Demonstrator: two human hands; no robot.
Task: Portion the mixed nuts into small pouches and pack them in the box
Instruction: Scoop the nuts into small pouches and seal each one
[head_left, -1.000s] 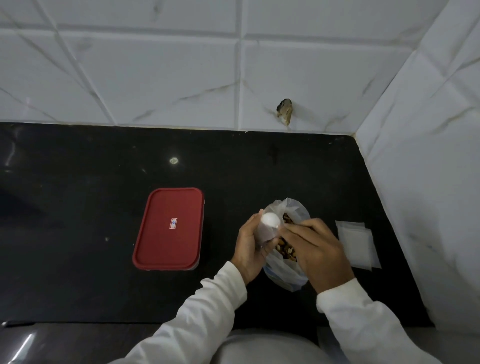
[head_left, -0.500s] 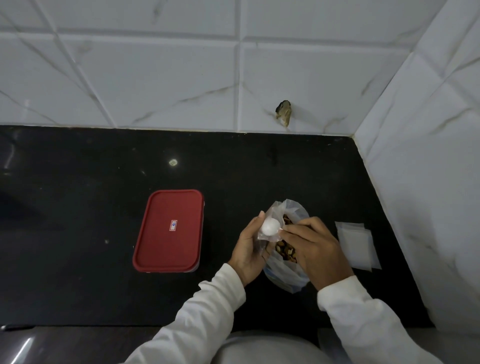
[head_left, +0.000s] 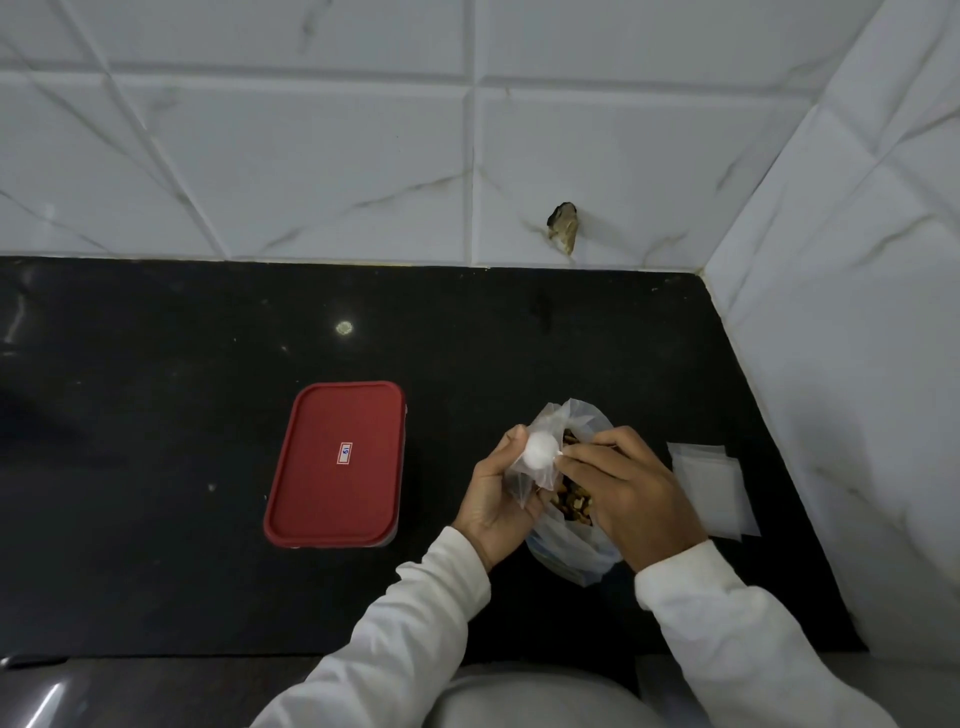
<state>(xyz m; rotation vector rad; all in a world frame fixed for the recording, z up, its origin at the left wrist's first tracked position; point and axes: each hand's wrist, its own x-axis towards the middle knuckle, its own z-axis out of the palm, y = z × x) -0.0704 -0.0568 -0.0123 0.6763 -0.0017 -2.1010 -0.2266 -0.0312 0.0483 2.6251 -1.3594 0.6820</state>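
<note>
A clear plastic bag (head_left: 569, 551) of mixed nuts (head_left: 571, 501) stands open on the black counter. Over it my left hand (head_left: 493, 499) grips a small clear pouch (head_left: 535, 465), whose mouth looks like a white round shape. My right hand (head_left: 628, 488) pinches the pouch's right edge with its fingertips, above the nuts. The box (head_left: 336, 464), rectangular with a red lid shut on it, lies to the left of my hands. A stack of flat translucent pouches (head_left: 711, 491) lies to the right.
The black counter (head_left: 156, 415) ends at a white tiled wall behind and another on the right, close to the flat pouches. A chipped hole (head_left: 563, 234) marks the back wall. The counter's front edge runs just below my sleeves.
My hands stayed over the nut bag. The left hand tilted the small pouch slightly, and the right hand's fingertips shifted along its edge.
</note>
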